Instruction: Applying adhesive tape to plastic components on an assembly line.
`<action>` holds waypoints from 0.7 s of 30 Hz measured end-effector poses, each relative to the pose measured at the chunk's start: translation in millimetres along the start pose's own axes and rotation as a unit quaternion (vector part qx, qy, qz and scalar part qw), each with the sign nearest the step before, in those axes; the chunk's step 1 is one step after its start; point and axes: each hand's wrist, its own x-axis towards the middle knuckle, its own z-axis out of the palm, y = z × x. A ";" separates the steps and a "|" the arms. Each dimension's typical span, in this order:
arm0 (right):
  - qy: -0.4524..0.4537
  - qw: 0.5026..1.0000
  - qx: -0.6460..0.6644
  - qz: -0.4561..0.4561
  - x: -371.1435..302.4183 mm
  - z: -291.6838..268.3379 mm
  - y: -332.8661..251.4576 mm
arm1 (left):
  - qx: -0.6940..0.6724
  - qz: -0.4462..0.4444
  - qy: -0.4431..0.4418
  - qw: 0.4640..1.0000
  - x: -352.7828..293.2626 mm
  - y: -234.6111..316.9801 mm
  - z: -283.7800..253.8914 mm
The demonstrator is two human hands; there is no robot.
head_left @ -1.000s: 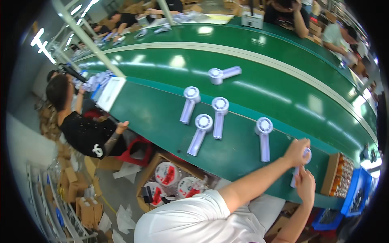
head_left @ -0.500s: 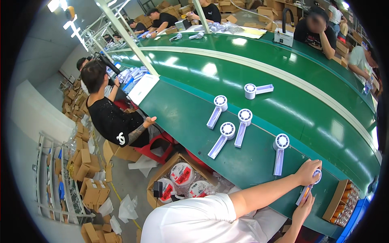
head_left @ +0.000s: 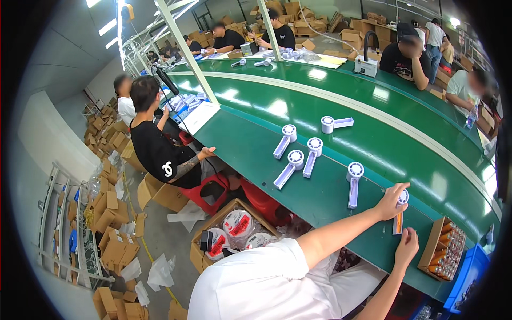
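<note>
My left hand [head_left: 390, 204] grips the round head of a white-and-lavender handheld fan [head_left: 404, 198] at the right end of the green bench. In its uncovered handle lies an orange cylindrical battery [head_left: 398, 220]. Just below the handle's end, my right hand [head_left: 407, 246] is apart from the fan, its fingers loosely bent with nothing visible in them. Another handheld fan [head_left: 354, 184] lies to the left of my left hand. Farther left are several similar fans, among them one [head_left: 313, 156] with its open handle toward me.
A cardboard box [head_left: 433, 242] of orange batteries stands right of my right hand, beside a blue crate [head_left: 469, 277]. The green conveyor [head_left: 373, 133] runs beyond the bench, carrying one fan [head_left: 328, 125]. A co-worker [head_left: 154, 138] sits at left; a carton of round packs [head_left: 205, 229] stands below.
My right hand has come off the fan's handle and moved slightly away. My left hand still holds the fan's head. The whole view has shifted a little.
</note>
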 end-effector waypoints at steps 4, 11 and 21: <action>0.057 0.980 0.137 0.130 -27.5 -18.4 25.4 | 0.044 0.064 -0.074 0.994 1.2 -9.3 -3.2; 0.046 0.988 0.117 0.091 -25.2 -18.2 16.9 | -0.011 0.010 -0.182 0.983 22.6 -10.4 -20.7; 0.045 0.986 0.117 0.108 -24.8 -24.7 15.6 | 0.200 -0.184 -0.039 0.962 84.3 -24.4 6.5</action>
